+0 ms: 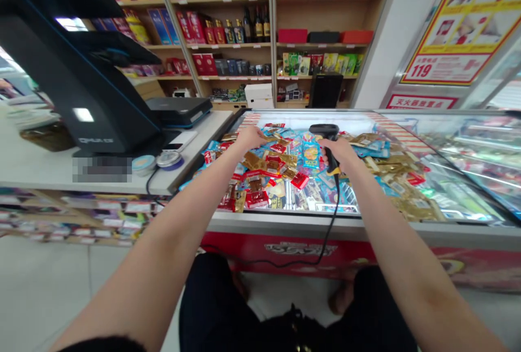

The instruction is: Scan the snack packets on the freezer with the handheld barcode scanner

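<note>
My right hand [341, 152] is wrapped around the grip of a black and yellow barcode scanner [324, 130]. The scanner's head points left above the heap, and its black cable [336, 200] hangs over the freezer's front edge. My left hand [249, 138] is at the back left of the heap, its fingertips drawn together at a small gold snack packet [268, 138]; the hand partly hides this contact. Red and gold snack packets [273, 165] lie between my hands. A blue packet [311, 154] rests just left of the scanner.
The packets lie on a chest freezer's glass top [303, 204]. More gold packets [415, 202] are heaped at right. On the left, a counter [36, 170] carries a black checkout terminal [93, 86] and round tins [170, 159]. Stocked shelves [228, 46] stand behind.
</note>
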A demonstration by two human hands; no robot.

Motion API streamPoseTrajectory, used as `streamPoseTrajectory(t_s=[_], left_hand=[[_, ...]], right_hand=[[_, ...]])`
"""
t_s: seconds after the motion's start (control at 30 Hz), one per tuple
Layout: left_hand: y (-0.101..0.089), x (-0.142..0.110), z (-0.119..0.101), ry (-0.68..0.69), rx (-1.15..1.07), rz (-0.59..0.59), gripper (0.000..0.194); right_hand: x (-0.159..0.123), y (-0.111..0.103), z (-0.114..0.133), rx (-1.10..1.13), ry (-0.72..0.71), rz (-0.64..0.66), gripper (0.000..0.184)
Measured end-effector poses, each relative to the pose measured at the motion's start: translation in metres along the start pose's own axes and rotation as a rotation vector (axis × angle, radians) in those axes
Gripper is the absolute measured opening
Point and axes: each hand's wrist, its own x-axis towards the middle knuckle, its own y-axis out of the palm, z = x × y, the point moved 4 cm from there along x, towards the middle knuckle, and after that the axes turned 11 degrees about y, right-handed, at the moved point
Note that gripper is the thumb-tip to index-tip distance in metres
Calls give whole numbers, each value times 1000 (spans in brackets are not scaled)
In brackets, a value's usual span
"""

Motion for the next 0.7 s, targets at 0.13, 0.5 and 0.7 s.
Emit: streamPoseTrajectory(t_s=[0.13,0.5,0.7], left_hand=[[-11,-11,26,55,-45,180,19],[-23,-23,36,70,111,309,35],[-42,-15,51,12,41,114,22]], right_hand=[[-2,37,-5,-79,14,50,24],[-7,76,-18,-135,58,143,27],[-6,72,-17,-157,49,124,25]])
